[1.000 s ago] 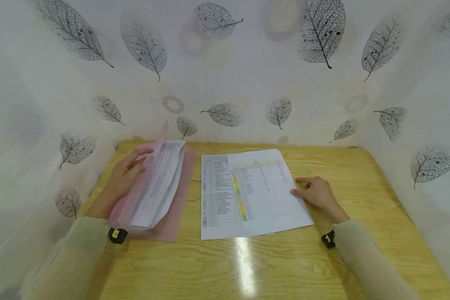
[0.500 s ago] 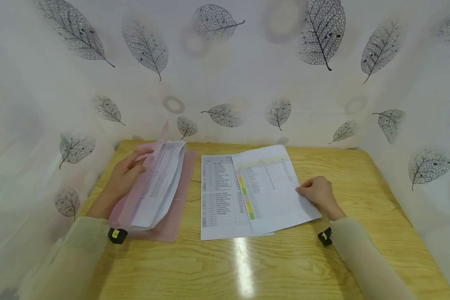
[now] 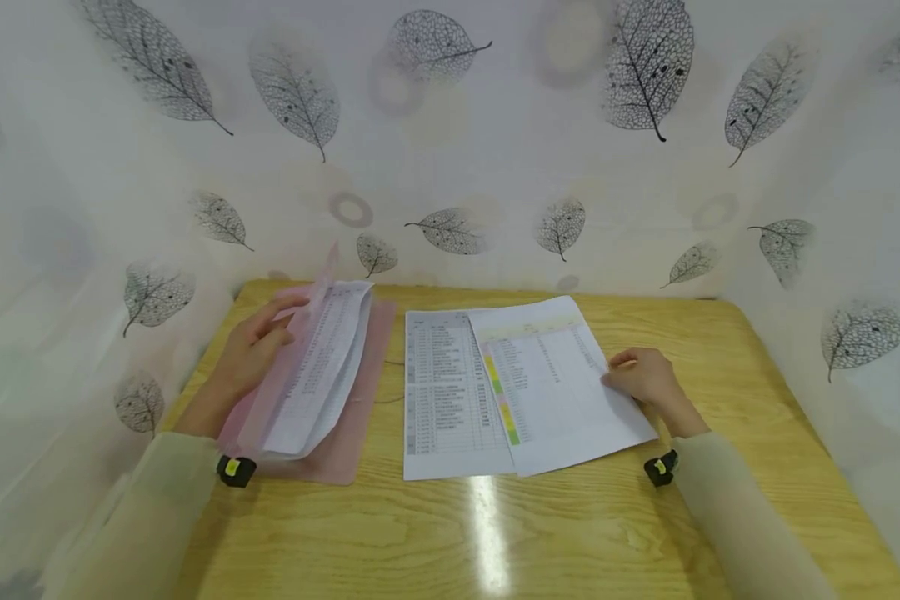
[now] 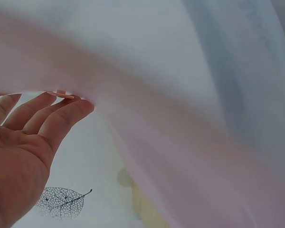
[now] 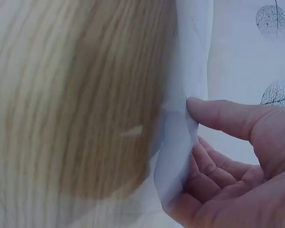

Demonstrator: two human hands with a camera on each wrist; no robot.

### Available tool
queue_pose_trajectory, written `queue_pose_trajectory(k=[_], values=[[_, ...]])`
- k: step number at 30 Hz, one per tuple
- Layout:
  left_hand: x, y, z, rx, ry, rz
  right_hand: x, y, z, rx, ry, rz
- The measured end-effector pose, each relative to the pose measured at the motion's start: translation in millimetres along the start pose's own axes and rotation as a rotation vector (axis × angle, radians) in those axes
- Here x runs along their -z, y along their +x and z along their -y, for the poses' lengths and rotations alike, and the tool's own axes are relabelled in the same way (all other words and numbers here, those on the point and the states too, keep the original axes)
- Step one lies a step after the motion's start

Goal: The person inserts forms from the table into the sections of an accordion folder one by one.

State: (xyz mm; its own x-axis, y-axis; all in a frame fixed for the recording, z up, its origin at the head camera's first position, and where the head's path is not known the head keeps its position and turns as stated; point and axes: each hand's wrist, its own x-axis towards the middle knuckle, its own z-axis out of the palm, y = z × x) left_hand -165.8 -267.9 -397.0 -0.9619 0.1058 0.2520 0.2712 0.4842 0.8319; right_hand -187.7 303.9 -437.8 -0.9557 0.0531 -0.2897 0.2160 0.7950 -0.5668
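Note:
My left hand [image 3: 251, 350] grips the raised cover of a pink folder [image 3: 377, 358] at the table's left. Inside the folder, a stack of printed sheets [image 3: 322, 375] leans partly lifted. At the right, my right hand [image 3: 647, 382] pinches the right edge of a white printed sheet [image 3: 562, 417] with coloured cells down its left side. That sheet lies tilted over part of another sheet [image 3: 442, 417], which carries a grey-headed table. In the right wrist view, thumb and fingers hold the bent paper edge [image 5: 173, 156]. Blurred pink plastic [image 4: 147, 137] fills much of the left wrist view.
All of this lies on a light wooden table [image 3: 390, 542]. White curtain-like sheeting [image 3: 450, 150] with leaf prints rises behind the table and along both sides. A thin dark cord [image 3: 392, 401] shows between the folder and the papers.
The right hand has taken hold of the top sheet and slid it rightward with a slight turn, uncovering more of the sheet beneath. The left hand and folder have stayed put.

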Motion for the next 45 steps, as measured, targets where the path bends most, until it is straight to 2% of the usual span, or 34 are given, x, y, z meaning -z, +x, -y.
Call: queue_pose_trajectory(k=[5, 11, 18, 21, 25, 33, 38, 45], values=[[-0.6, 0.5, -0.5, 0.017, 0.013, 0.014, 3, 7.5, -12, -0.064, 0.069, 0.08], [-0.9, 0.9, -0.9, 0.02, 0.0, 0.014, 7, 8.3, -14, -0.108, 0.212, 0.187], [-2.2, -0.2, -0.9, 0.014, -0.022, 0.016, 8, 7.8, -16, -0.095, 0.368, 0.38], [-2.0, -0.8, -1.3, 0.016, -0.019, 0.013, 5, 8.8, -18, -0.086, 0.438, 0.428], [-1.9, -0.9, -1.5, 0.014, -0.019, 0.014, 0, 9.8, -20, -0.071, 0.511, 0.45], [-0.4, 0.7, -0.5, 0.007, 0.001, 0.006, -10, 7.3, -16, 0.01, 0.669, 0.503], [0.0, 0.8, 0.4, -0.017, -0.002, -0.004, -20, 7.1, -9, 0.059, 0.699, 0.522], [1.3, 1.4, 0.8, -0.04, -0.02, -0.01, -33, 7.2, 5, 0.08, 0.71, 0.499]])
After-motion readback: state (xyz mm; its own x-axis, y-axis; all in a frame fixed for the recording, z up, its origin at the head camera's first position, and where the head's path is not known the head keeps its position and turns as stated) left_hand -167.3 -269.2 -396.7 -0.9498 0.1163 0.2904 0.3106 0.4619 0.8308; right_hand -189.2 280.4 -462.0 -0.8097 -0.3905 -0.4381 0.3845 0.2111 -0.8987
